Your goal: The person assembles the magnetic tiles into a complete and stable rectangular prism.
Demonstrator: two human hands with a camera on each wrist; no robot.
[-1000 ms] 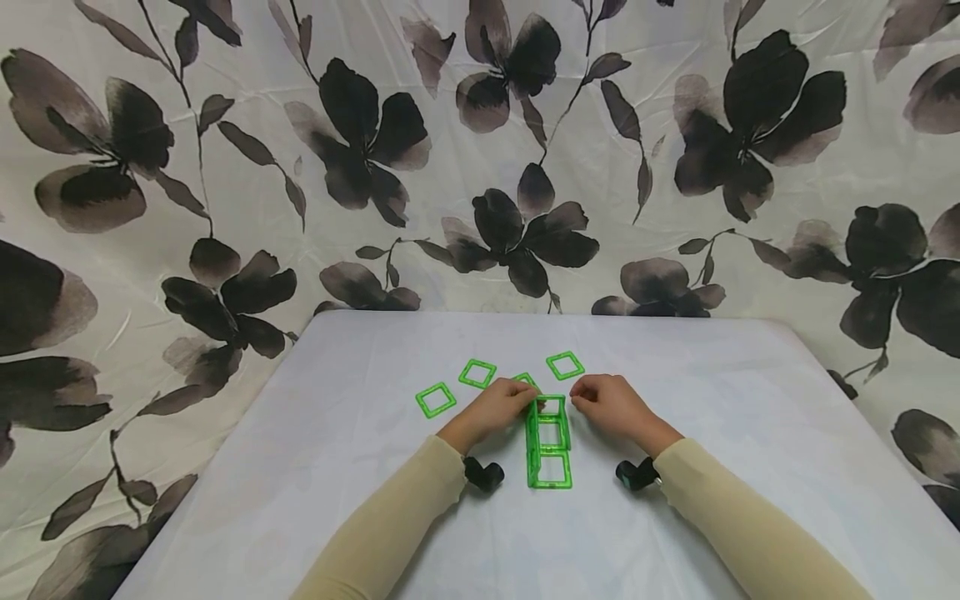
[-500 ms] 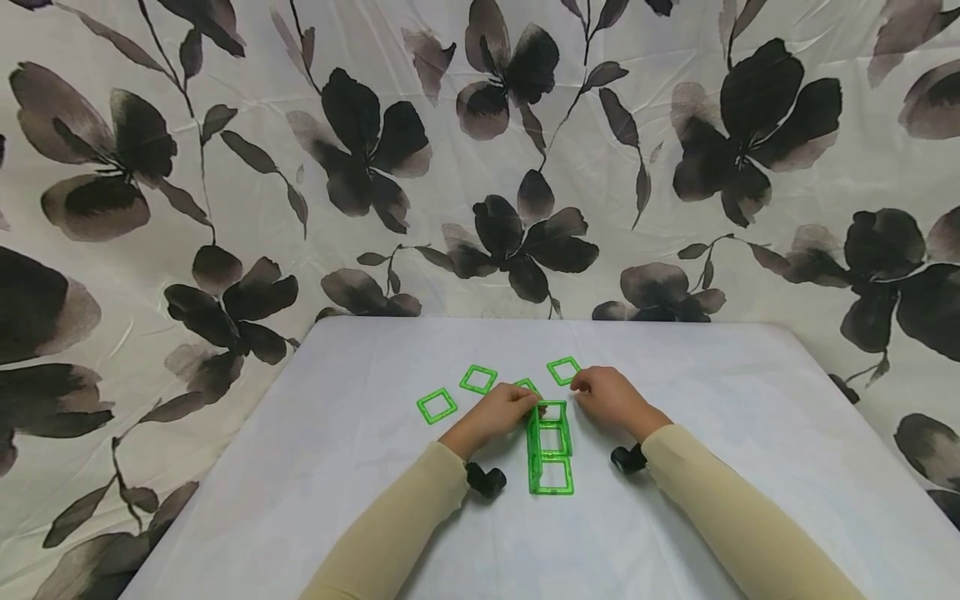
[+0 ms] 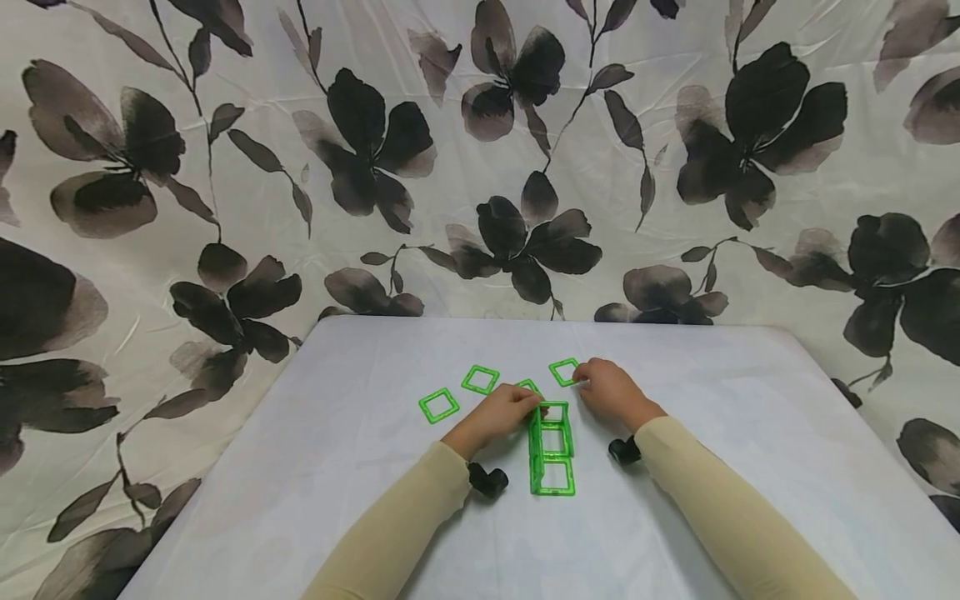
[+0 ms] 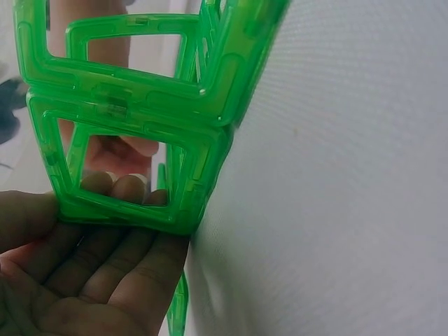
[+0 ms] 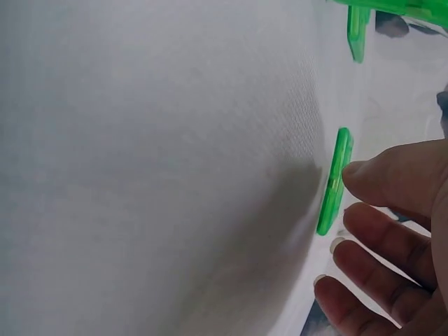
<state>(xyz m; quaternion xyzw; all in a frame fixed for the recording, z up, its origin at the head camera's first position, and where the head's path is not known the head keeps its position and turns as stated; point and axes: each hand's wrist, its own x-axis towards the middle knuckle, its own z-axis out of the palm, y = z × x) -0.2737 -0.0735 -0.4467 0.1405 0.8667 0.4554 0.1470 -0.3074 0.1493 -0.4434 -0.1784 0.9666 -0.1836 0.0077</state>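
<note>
Square green magnetic tiles with open middles are joined into a long upright-sided structure (image 3: pixel 557 458) on the table. My left hand (image 3: pixel 497 415) grips its far end. In the left wrist view, the thumb and fingers (image 4: pixel 122 269) lie around the bottom edge of the end tile (image 4: pixel 126 213), some fingertips showing through the frame. My right hand (image 3: pixel 613 392) is at a loose green magnetic tile (image 3: pixel 555 376) at the back right. In the right wrist view, the thumb is beside that tile (image 5: pixel 334 185), with the fingers spread and loosely bent; contact is unclear.
Two more loose tiles lie left of the left hand, the nearer tile (image 3: pixel 427 412) and the farther tile (image 3: pixel 472 387). Another tile (image 3: pixel 528 385) shows partly behind the left hand. A floral cloth (image 3: pixel 450 167) hangs behind the white table (image 3: pixel 300 467).
My right hand has moved away from the structure, back to the loose tile at the back right. The left hand has kept its hold at the structure's far end.
</note>
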